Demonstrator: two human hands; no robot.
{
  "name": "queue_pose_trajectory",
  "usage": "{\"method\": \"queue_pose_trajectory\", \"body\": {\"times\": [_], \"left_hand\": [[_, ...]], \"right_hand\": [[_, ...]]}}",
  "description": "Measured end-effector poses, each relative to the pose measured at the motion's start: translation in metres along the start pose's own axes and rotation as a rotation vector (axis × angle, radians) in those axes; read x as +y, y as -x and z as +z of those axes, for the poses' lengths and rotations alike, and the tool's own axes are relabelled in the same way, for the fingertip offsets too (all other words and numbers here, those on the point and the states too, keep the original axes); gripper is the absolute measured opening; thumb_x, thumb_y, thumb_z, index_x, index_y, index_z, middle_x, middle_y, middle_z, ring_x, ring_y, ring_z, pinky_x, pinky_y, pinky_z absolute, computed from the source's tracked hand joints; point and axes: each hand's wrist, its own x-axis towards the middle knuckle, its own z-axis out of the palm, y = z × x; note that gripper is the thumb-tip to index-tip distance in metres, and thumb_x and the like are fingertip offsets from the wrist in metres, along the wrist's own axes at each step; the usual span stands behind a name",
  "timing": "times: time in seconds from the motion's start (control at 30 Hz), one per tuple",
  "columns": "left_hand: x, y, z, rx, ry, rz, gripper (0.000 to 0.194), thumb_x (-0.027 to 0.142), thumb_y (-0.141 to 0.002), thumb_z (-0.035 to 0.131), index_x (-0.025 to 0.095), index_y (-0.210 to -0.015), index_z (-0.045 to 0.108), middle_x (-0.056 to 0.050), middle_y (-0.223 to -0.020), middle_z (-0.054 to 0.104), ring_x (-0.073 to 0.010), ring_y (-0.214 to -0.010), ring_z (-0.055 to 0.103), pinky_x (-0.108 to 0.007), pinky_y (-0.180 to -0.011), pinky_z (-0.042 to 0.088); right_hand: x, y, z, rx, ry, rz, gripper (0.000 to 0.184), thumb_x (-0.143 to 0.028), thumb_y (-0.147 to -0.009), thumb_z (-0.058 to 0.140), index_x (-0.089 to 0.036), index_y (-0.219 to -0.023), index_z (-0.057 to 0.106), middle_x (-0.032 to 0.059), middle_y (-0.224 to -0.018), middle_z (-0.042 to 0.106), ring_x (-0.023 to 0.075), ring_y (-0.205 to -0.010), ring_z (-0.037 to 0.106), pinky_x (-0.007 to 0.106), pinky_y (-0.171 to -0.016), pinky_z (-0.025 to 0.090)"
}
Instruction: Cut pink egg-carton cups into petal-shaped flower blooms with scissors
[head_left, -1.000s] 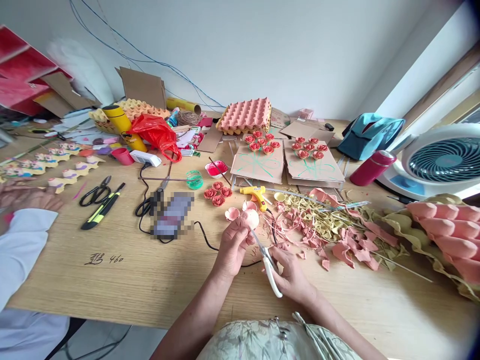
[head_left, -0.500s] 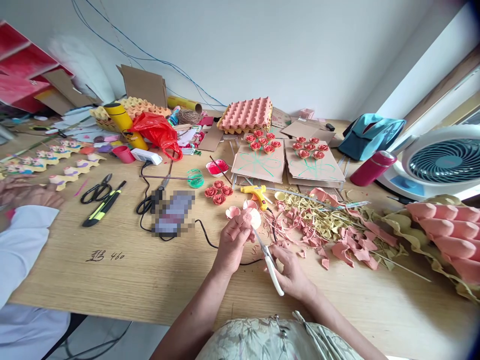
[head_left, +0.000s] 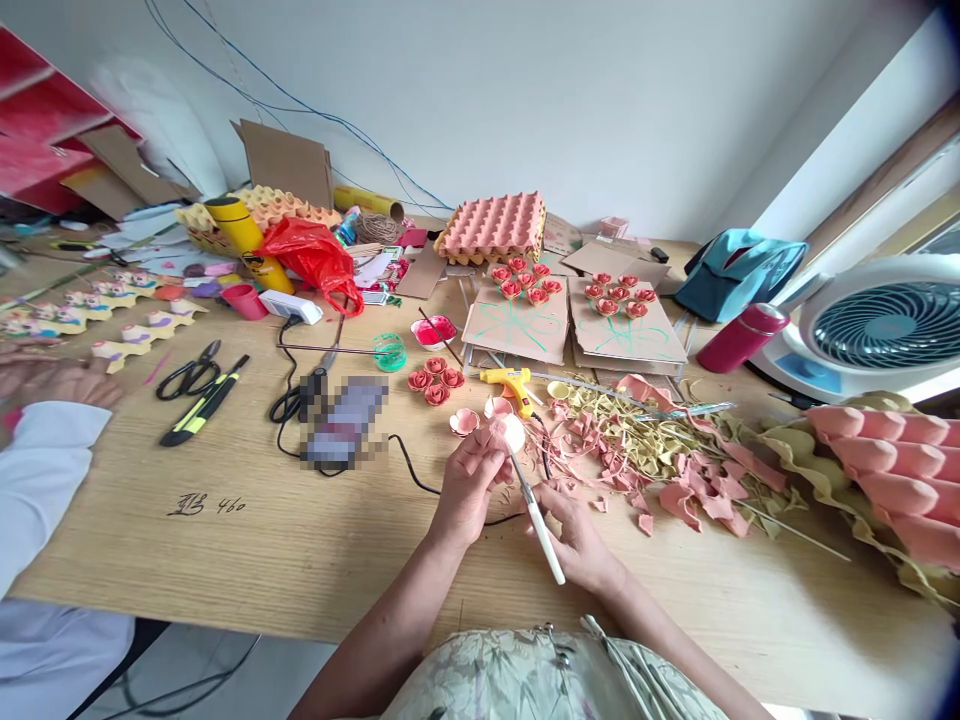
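Note:
My left hand [head_left: 466, 487] is closed around a small pink egg-carton cup [head_left: 504, 433], held just above the wooden table [head_left: 225, 560]. My right hand [head_left: 576, 540] grips white-handled scissors [head_left: 538, 518], whose blades reach up to the cup's edge. Two cut pink cups [head_left: 465, 421] lie on the table just beyond my left hand. A yellow glue gun [head_left: 511, 385] rests behind them.
Pink and yellow carton scraps [head_left: 645, 450] are heaped to the right, with a cut pink egg tray [head_left: 885, 450] beyond. Red paper roses [head_left: 435, 380], cardboard panels [head_left: 517, 325], a fan [head_left: 877, 325], black scissors [head_left: 187, 375], a utility knife [head_left: 201, 412]. Another person's sleeve [head_left: 34, 480] at left.
The scissors have closed a little and tilted more upright against the cup. My left hand has turned the cup slightly. The view has shifted a touch.

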Motion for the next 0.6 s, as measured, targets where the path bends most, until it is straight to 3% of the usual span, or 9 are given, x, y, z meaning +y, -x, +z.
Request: {"method": "queue_pose_trajectory", "body": {"times": [0.6], "left_hand": [[-0.0056, 0.0, -0.002, 0.048, -0.004, -0.06, 0.034, 0.042, -0.069, 0.085, 0.018, -0.084, 0.066, -0.001, -0.078, 0.066, -0.0102, -0.067, 0.059, -0.022, -0.061, 0.048]], "right_hand": [[-0.0069, -0.0011, -0.0007, 0.013, -0.011, 0.044, 0.035, -0.043, -0.098, 0.051, -0.021, -0.071, 0.047, -0.0008, -0.068, 0.05, 0.0151, -0.066, 0.043, 0.029, -0.064, 0.037]]}}
